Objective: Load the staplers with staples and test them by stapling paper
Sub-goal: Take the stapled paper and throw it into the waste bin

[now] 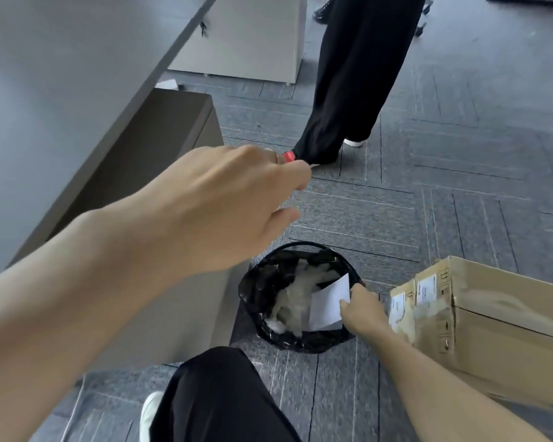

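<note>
My right hand (pixel 363 309) reaches down to the floor and pinches a folded white sheet of paper (pixel 328 304) at the rim of a black mesh waste bin (pixel 262 301). The paper stands inside the bin, on crumpled clear plastic. My left hand (pixel 233 199) hangs in the air above and left of the bin, fingers loosely curled, with nothing visible in it. No stapler is in view.
A grey desk (pixel 61 74) and a brown drawer cabinet (pixel 160 129) stand on the left. Cardboard boxes (pixel 492 314) lie right of the bin. Another person's legs in black trousers (pixel 351 90) stand on the carpet ahead. My own knee (pixel 224 397) is below.
</note>
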`<action>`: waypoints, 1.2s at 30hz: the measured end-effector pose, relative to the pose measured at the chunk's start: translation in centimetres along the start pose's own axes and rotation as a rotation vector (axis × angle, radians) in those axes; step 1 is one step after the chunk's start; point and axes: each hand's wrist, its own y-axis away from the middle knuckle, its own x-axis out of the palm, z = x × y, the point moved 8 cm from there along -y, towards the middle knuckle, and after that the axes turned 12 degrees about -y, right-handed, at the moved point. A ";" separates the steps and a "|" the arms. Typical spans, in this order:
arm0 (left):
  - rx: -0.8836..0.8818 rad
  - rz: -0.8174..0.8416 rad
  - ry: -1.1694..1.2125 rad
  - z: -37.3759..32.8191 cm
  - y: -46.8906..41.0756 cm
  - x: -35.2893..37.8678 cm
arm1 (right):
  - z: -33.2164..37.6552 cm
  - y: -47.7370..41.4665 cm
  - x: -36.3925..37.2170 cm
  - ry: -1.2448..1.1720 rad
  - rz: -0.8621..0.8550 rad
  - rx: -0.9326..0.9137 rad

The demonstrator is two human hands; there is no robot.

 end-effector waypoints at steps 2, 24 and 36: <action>0.003 -0.015 -0.012 0.1 0.0 -0.1 | -0.2 -0.5 0.7 -0.011 0.004 0.011; 0.067 0.009 -0.133 -0.2 0.1 0.0 | 7.2 2.2 -7.0 -0.168 -0.080 -0.149; -0.338 -0.165 0.556 2.2 3.9 -10.1 | 19.0 18.5 -23.8 -0.393 -0.237 -0.453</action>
